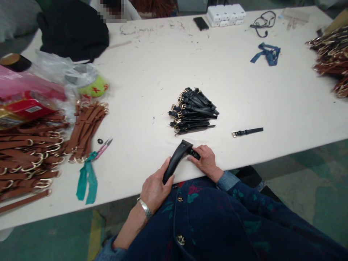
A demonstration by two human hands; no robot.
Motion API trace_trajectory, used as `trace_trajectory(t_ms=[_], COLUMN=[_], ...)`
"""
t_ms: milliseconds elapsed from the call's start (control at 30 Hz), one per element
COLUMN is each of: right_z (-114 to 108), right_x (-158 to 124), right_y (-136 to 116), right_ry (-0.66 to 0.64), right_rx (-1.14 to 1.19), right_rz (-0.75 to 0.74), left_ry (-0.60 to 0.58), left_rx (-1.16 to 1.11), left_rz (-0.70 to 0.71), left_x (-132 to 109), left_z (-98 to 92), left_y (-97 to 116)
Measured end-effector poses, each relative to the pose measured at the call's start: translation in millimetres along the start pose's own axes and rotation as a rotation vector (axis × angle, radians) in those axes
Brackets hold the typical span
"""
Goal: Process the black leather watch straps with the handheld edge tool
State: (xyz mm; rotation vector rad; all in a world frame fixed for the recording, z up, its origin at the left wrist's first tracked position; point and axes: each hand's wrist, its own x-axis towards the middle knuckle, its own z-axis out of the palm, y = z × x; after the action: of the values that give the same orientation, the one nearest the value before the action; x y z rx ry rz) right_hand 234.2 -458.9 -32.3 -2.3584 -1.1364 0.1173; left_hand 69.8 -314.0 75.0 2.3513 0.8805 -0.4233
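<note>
My left hand [157, 185] is wrapped round a curved black handheld tool [176, 158], whose wider head points away from me. My right hand [206, 159] pinches a short black strap [194, 153] against or close beside the tool's head; its far part is hidden by my fingers. Just beyond both hands lies a fanned pile of black buckle straps [194, 110] with gold-coloured buckles. A single black buckle strap [247, 132] lies apart to the right of the pile.
On the white table [130, 119], brown buckle straps [29, 159] pile up at left, near thread snips [104, 148] with a teal ribbon [87, 183]. Plastic bags, black cloth [73, 29], a phone [201, 23], blue ribbon [268, 53] and more straps [333, 58] lie farther off.
</note>
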Motion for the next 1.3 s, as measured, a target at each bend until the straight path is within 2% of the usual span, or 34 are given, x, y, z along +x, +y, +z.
trace_trajectory(t_ms=[133,367,700,1000,1300], right_z=[2,5,9,6,7], right_x=[1,-1,-2,-3,-2], right_y=[-4,0,3,2,5], right_ry=[0.017,0.026,0.063,0.045,0.060], right_rx=[-0.054,0.011,-0.014,0.025,0.043], right_rz=[0.029,0.029,0.062,0.043,0.038], left_ry=[-0.001,-0.008,0.050,0.021,0.088], left_rx=[0.007,-0.022,0.055,-0.011,0.045], left_rz=[0.004,0.048,0.050,0.082,0.082], left_x=[-7,-27,-2,-27,5], left_z=[0.1,1.0,3.9,5.8,8.5], left_y=[-5,-21,-2,-25,0])
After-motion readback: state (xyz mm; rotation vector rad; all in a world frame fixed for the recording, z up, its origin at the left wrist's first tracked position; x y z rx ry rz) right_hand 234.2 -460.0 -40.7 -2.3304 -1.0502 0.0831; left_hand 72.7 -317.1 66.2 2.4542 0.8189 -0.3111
